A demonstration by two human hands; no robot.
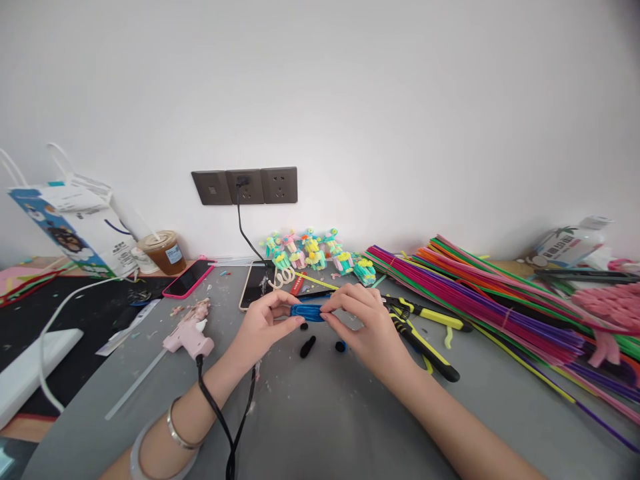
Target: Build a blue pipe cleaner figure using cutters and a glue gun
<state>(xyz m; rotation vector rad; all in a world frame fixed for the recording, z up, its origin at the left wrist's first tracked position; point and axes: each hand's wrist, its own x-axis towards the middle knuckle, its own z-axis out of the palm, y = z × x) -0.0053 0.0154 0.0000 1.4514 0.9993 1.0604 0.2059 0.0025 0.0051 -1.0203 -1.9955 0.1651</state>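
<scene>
A small blue bundle of what looks like bent pipe cleaner [306,312] is held level above the grey mat [300,413]. My left hand [267,321] pinches its left end between thumb and fingers. On its right end, the thumb and fingers of my right hand [357,317] are closed. Below the hands lie a black fuzzy piece [307,347] and a small round blue and black piece [341,347]. Several colourful small figures [313,250] stand behind the hands.
A pink glue gun [189,339] with a black cable lies left. Yellow-black pliers [425,340] and pipe cleaner bundles [480,300] lie right. Phones [189,279], a drink cup [167,253] and a paper bag [85,230] are at the back left.
</scene>
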